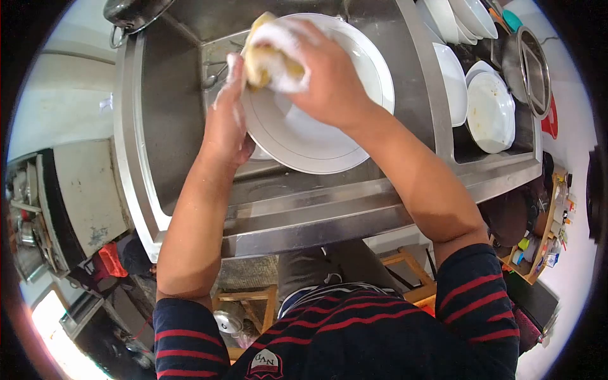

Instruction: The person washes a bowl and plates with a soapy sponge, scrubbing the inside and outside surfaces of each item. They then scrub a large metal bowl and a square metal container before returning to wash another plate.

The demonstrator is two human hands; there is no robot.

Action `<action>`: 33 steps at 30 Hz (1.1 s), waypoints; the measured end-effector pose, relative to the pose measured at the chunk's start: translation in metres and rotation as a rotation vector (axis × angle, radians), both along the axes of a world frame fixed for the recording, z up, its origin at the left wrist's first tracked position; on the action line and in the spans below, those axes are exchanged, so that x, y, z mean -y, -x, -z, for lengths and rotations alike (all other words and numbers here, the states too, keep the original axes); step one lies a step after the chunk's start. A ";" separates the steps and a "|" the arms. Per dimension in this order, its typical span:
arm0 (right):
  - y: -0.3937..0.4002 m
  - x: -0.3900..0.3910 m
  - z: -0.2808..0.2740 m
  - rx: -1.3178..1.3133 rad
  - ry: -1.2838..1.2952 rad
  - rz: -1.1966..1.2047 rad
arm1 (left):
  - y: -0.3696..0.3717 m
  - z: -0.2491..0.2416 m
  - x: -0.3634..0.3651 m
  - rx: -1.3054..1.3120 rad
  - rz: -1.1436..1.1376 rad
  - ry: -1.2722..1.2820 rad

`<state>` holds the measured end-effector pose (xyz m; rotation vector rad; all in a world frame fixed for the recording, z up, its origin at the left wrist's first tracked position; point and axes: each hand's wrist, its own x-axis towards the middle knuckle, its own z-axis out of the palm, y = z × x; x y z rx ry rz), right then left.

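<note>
In a stainless-steel sink (168, 120), my left hand (223, 130) is grasping a round white plate (316, 149) by its left rim; my right hand (332, 79) is clutching a foamy yellow sponge (257, 62) at its far-left edge, the plate's bulk lying rightward, nearer me.

The sink (304, 209) lies before me, with the plate (313, 142) in its left basin and the sponge (261, 60) over the plate in my right hand (326, 79). Left of the plate, on the basin floor, are spoons (214, 78). A pot (134, 14) sits at the far left corner. In the right compartment, bowls (441, 20) stand at the back, and nearer me a dish (451, 92) lies left of an oval platter (492, 120). A strainer (536, 73) is at the right rim.
</note>
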<state>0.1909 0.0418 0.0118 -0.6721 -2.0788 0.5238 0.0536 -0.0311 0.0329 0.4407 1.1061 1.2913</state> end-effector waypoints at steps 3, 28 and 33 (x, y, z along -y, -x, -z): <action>-0.010 -0.014 -0.019 0.097 -0.129 0.234 | 0.002 0.000 0.003 -0.103 0.041 -0.010; -0.022 0.015 -0.025 0.683 0.279 0.075 | 0.020 0.001 -0.004 -0.213 -0.223 -0.027; 0.000 0.006 0.007 0.187 -0.063 -0.033 | 0.020 0.013 -0.007 -0.097 -0.098 0.014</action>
